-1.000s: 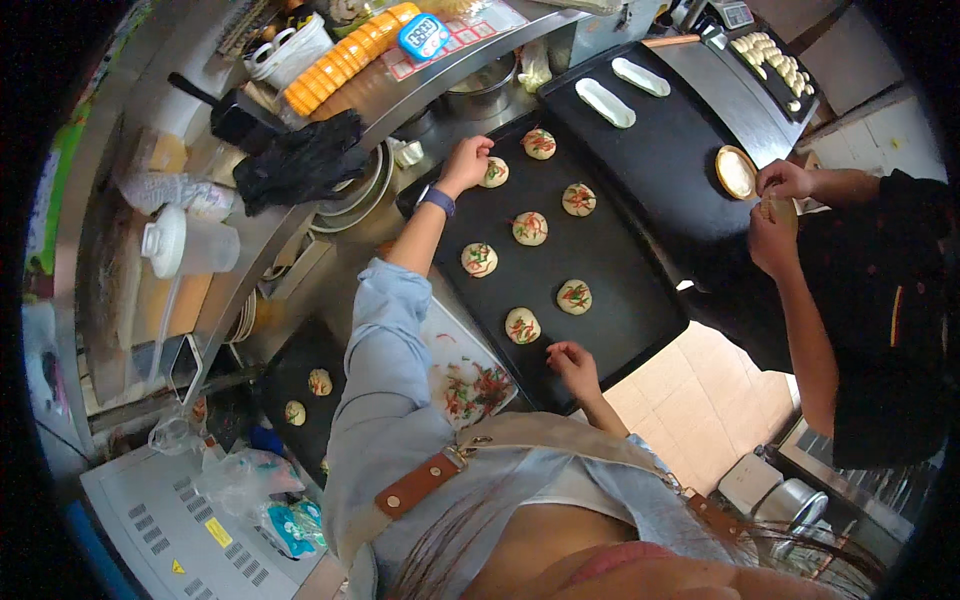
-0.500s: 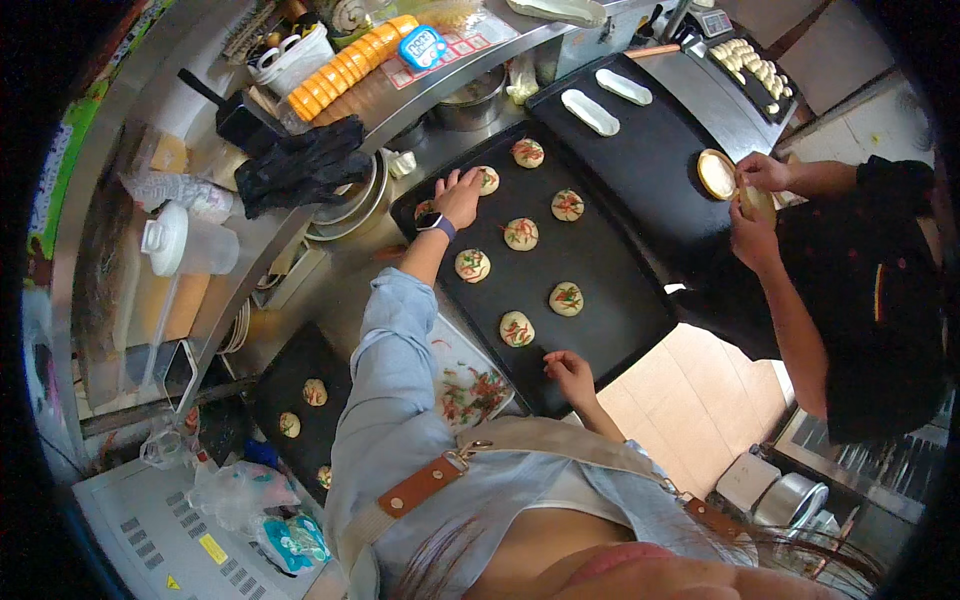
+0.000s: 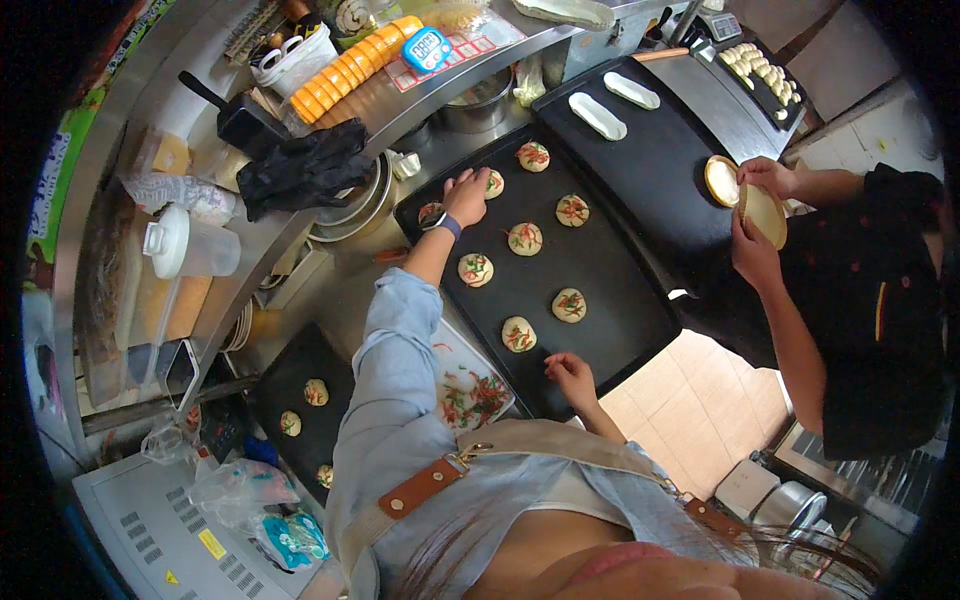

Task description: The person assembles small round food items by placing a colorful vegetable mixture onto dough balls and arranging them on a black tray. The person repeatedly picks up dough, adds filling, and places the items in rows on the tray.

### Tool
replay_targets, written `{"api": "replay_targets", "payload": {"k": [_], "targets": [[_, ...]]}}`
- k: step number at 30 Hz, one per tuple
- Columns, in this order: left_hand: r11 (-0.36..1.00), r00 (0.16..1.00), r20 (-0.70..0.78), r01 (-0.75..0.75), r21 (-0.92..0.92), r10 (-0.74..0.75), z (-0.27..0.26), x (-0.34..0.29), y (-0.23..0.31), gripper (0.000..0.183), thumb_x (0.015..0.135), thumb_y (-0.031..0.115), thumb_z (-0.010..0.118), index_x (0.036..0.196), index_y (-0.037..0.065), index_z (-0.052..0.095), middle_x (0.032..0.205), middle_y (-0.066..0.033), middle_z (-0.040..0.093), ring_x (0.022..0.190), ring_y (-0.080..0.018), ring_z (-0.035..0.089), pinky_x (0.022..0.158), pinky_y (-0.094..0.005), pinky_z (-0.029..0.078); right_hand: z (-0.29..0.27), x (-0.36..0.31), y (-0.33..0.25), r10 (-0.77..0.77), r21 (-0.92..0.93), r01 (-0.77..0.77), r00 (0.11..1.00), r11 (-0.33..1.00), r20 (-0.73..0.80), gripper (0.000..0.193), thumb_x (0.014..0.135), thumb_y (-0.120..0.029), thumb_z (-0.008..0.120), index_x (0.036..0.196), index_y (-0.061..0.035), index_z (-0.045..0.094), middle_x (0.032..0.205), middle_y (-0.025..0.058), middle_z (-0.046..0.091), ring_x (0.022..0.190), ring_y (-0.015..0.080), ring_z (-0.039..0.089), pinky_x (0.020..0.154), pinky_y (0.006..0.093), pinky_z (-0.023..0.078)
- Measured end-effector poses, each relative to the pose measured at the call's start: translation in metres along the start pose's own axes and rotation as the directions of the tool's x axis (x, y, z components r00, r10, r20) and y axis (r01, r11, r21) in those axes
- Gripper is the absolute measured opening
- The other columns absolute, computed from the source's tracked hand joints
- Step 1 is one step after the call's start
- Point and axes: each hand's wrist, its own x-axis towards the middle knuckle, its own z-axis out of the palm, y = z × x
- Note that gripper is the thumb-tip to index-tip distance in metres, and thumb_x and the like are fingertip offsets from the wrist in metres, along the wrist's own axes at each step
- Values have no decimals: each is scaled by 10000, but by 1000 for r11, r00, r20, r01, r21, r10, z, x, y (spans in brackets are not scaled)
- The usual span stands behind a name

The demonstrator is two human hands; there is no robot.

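Observation:
On a large black baking tray [image 3: 610, 270] lie several round pale dough buns [image 3: 525, 239] topped with red and green shreds. My left hand [image 3: 465, 198], a watch on its wrist, reaches to the far left part of the tray. Its fingers are stretched out against a bun [image 3: 495, 184] and partly cover it. Over the tray's near edge hovers my right hand [image 3: 572, 376], fingers curled together; whatever they may hold is too small to make out. Beneath my left arm, a white tray [image 3: 452, 350] holds red and green shreds [image 3: 474, 398].
At right, a person in black holds a yellow oval mould [image 3: 765, 216] above another black tray [image 3: 660, 140] with white-filled oval moulds. A smaller tray [image 3: 285, 372] with buns lies at left. The shelf carries a black glove [image 3: 305, 168] and a blue timer [image 3: 427, 49].
My hands keep nearly the same places, the left still at the same bun. The person at right has tilted the yellow mould so more of it shows. The view has shifted slightly.

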Motion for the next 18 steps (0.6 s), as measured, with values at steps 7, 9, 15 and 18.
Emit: {"api": "replay_targets", "payload": {"k": [7, 9, 15, 18], "targets": [[974, 989, -143, 8, -225, -42, -5, 12, -7, 452, 831, 74, 551, 1283, 100, 556, 1308, -122, 572, 1255, -298, 495, 1000, -507, 393, -2, 4, 13, -17, 39, 18, 1000, 999, -27, 157, 940, -139, 580, 999, -14, 654, 815, 39, 661, 734, 89, 598, 646, 222, 463], [943, 972, -214, 26, -330, -102, -6, 16, -21, 378, 840, 83, 546, 1211, 96, 615, 1255, -127, 607, 1172, -307, 564, 959, -465, 446, 0, 2, 9, -3, 34, 4, 1000, 999, -23, 157, 941, -133, 575, 1000, -12, 654, 815, 38, 661, 730, 89, 597, 644, 221, 464], [887, 942, -271, 55, -459, -199, -32, 0, -40, 142, 844, 153, 660, 964, 77, 658, 841, -97, 697, 752, -237, 669, 673, -355, 524, 4, 4, -2, -49, -7, 49, 999, 999, 2, 152, 935, -97, 556, 1002, -2, 654, 819, 37, 659, 725, 90, 586, 659, 233, 470], [847, 955, -198, 87, -525, -221, -41, -23, -57, 133, 832, 150, 710, 905, 64, 639, 773, -63, 667, 677, -180, 643, 618, -324, 506, 8, 4, 2, -76, 10, 76, 997, 997, 4, 146, 930, -78, 550, 998, 2, 651, 820, 37, 657, 725, 92, 581, 666, 240, 471]]}}
